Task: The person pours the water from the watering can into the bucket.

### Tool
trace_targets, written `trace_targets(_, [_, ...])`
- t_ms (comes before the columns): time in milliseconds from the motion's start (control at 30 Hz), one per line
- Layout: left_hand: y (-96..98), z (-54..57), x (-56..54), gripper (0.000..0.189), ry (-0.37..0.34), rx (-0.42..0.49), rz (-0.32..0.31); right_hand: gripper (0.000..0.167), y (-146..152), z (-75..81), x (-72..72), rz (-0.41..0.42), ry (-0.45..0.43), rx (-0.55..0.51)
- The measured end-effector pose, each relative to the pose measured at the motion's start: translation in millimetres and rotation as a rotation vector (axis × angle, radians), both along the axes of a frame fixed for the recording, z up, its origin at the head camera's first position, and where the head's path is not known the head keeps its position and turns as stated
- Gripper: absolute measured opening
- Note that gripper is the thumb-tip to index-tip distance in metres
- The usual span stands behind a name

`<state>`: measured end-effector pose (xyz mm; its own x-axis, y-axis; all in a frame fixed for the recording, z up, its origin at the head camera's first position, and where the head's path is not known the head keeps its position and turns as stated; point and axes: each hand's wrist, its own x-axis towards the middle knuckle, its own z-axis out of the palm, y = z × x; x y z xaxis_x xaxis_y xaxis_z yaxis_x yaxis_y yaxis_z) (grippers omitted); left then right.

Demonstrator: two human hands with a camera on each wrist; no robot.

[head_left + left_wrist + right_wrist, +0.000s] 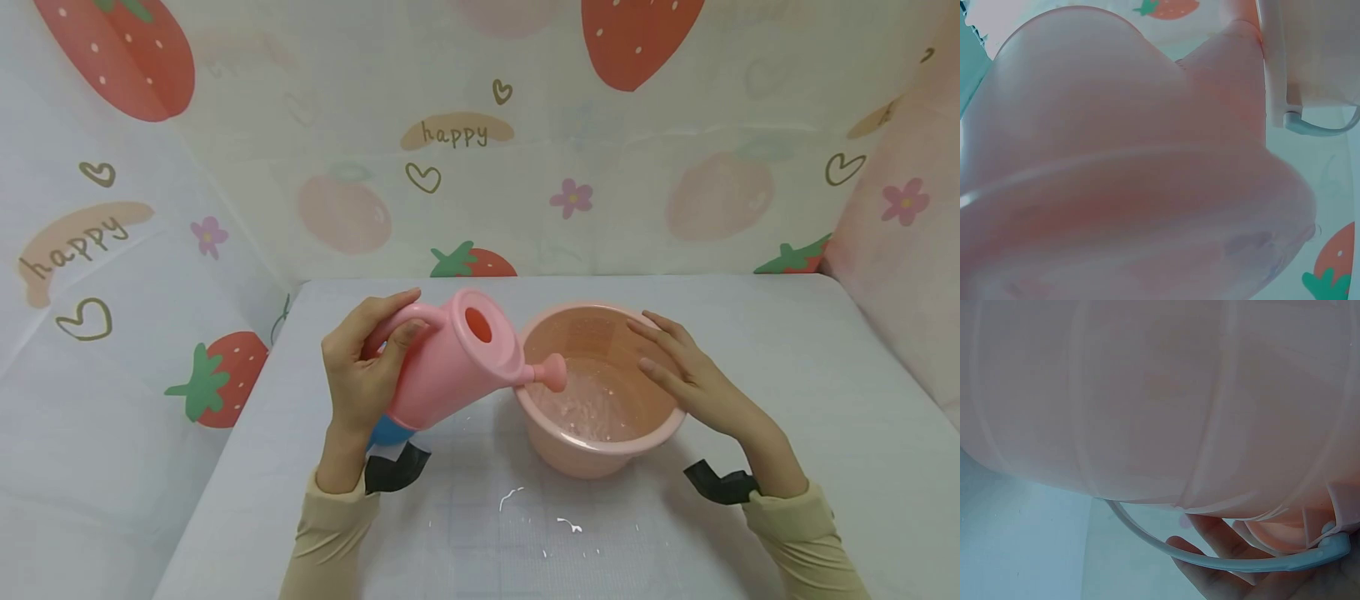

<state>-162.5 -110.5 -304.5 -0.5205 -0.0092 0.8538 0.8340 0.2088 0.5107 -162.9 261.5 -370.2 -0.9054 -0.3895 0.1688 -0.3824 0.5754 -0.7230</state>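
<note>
My left hand (363, 358) grips the handle of a pink watering can (457, 367), which is tilted to the right. Its round sprinkler head (553, 372) hangs over the left rim of a pink bucket (592, 458). Rippling clear water (592, 404) lies in the bucket. My right hand (697, 375) rests on the bucket's right rim, fingers extended over the edge. The can's body (1097, 106) fills much of the left wrist view. In the right wrist view, the bucket's ribbed wall (1147, 406) and its curved grey handle (1222, 562) show beside the fingers.
A blue part (390, 432) shows under the can's lower end. White table (465, 533) carries glossy reflections in front of the bucket. Strawberry-printed sheets (465, 200) enclose the back and sides. A black strap (397, 468) is at each wrist.
</note>
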Motion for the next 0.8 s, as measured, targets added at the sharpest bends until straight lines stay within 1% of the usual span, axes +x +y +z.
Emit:
trace_targets(300, [0.9, 1.0, 0.4, 0.039, 0.004, -0.003, -0.01, 0.054, -0.4, 2.0, 0.4, 0.004, -0.004, -0.001])
trace_targets(600, [2.8, 2.7, 0.4, 0.039, 0.018, -0.007, -0.008, 0.053, 0.4, -0.4, 0.5, -0.002, 0.0, 0.003])
trace_targets(800, [3.1, 4.5, 0.6, 0.04, 0.009, -0.012, -0.007, 0.054, 0.9, -1.7, -0.3, -0.012, -0.002, -0.002])
